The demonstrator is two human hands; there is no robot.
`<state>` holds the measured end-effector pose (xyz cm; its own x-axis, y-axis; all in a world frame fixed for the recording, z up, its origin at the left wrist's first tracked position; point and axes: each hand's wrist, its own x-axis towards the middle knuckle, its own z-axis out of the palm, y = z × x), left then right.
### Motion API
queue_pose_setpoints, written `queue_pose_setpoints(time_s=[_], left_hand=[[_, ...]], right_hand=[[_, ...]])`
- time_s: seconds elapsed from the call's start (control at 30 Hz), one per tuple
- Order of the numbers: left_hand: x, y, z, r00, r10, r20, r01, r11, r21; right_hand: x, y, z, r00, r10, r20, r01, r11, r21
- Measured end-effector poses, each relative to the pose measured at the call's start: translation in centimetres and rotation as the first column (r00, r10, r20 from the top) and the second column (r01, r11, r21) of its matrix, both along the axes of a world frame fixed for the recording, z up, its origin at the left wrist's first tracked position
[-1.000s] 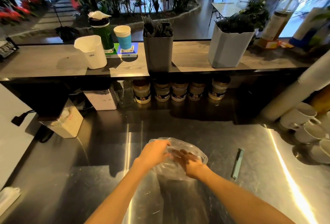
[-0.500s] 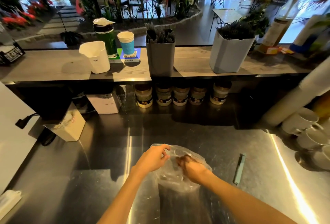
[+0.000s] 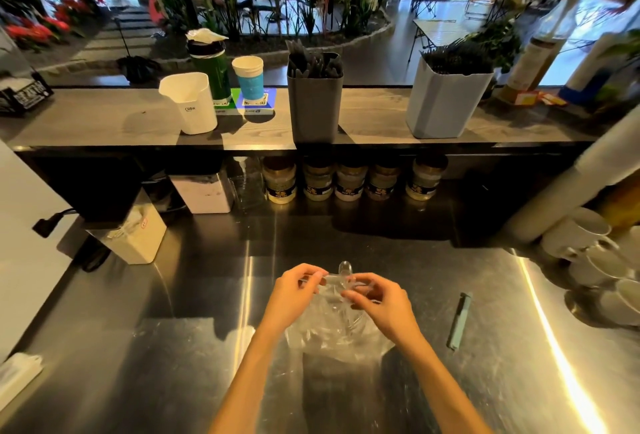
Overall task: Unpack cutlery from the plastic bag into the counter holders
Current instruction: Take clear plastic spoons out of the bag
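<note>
Cutlery of clear plastic, seemingly a spoon (image 3: 344, 269) with its bowl poking up, sits in a clear plastic bag (image 3: 337, 333) near the front edge of the steel counter (image 3: 173, 347), at its middle. Left hand (image 3: 298, 295) pinches the bag's mouth between curled fingers; right hand (image 3: 377, 300), just beside it, likewise pinches the mouth, fingers curled; the two hands are close together but apart. To the right lies a slim green tool (image 3: 459, 321), well apart from the bag. On the raised shelf (image 3: 104, 125) along the back edge, from left: a white holder (image 3: 188, 103), a green bottle (image 3: 211, 70), a blue cup (image 3: 250, 79), a dark grey holder (image 3: 315, 101) filled with dark cutlery (image 3: 313, 61), and a pale grey holder (image 3: 446, 99) likewise filled. Jars (image 3: 349, 179) line the space beneath. White cups (image 3: 585, 243) stand at the counter's right edge.
</note>
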<state>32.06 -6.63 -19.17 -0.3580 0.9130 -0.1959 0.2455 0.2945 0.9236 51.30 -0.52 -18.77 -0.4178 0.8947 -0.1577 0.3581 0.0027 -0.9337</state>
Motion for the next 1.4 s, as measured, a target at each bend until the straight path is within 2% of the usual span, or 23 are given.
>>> queue_pose_setpoints(time_s=[0.07,0.13,0.2,0.27,0.37,0.53,0.7,0.77,0.97,1.03,1.13,1.23,1.3,1.4], left_hand=[[0.9,-0.4,0.3,0.999,-0.008,0.051,0.008,1.0,-0.001],[1.7,-0.6,0.7,0.993,-0.049,0.11,0.047,0.999,0.017],[2.7,-0.8,1.1,0.973,-0.129,0.19,0.123,0.991,0.043],[3.8,-1.2,1.3,0.95,-0.143,0.278,0.126,0.989,0.078],[4.9,-1.5,1.1,0.92,-0.04,0.389,-0.001,0.995,0.104],[5.9,-1.8,0.3,0.868,0.09,0.488,-0.15,0.985,0.086],[6.7,-1.7,-0.1,0.735,0.191,0.651,-0.269,0.963,0.021],[6.9,-1.6,-0.3,0.717,0.224,0.66,-0.296,0.955,-0.002],[7.9,-0.8,-1.2,0.8,0.332,0.499,-0.365,0.93,-0.035],[7.4,-0.8,-1.1,0.782,0.362,0.508,-0.391,0.919,-0.053],[6.1,-0.9,-1.6,0.738,0.446,0.506,-0.463,0.881,-0.1],[5.7,-1.0,-1.9,0.695,0.497,0.52,-0.495,0.855,-0.156],[6.0,-1.2,-1.3,0.67,0.446,0.594,-0.431,0.885,-0.177],[6.7,-1.4,-0.2,0.645,0.261,0.718,-0.253,0.96,-0.122]], right_hand=[[0.4,-0.4,1.2,0.992,-0.034,-0.122,0.026,0.998,-0.064],[0.5,-0.9,2.0,0.985,-0.028,-0.173,0.009,0.994,-0.111],[0.4,-1.3,2.2,0.988,-0.024,-0.15,0.008,0.994,-0.106],[0.2,-1.6,2.2,0.993,-0.033,-0.109,0.023,0.996,-0.088],[0.0,-2.1,1.9,0.996,-0.067,-0.059,0.063,0.996,-0.065],[-0.3,-2.8,2.0,0.996,-0.076,-0.038,0.075,0.997,-0.021],[-0.6,-3.2,2.2,0.991,-0.107,-0.083,0.108,0.994,0.003],[-0.6,-3.2,2.2,0.99,-0.11,-0.085,0.112,0.994,0.017],[-1.1,-3.5,1.8,0.988,-0.126,-0.092,0.132,0.989,0.061],[-0.8,-3.2,1.7,0.977,-0.167,-0.135,0.175,0.984,0.045],[-0.2,-2.8,2.1,0.941,-0.261,-0.213,0.259,0.965,-0.039],[0.0,-2.7,2.5,0.859,-0.37,-0.353,0.299,0.924,-0.239],[-0.3,-2.8,2.5,0.77,-0.466,-0.437,0.288,0.863,-0.415],[-1.3,-3.0,2.1,0.673,-0.586,-0.451,0.266,0.761,-0.592]])
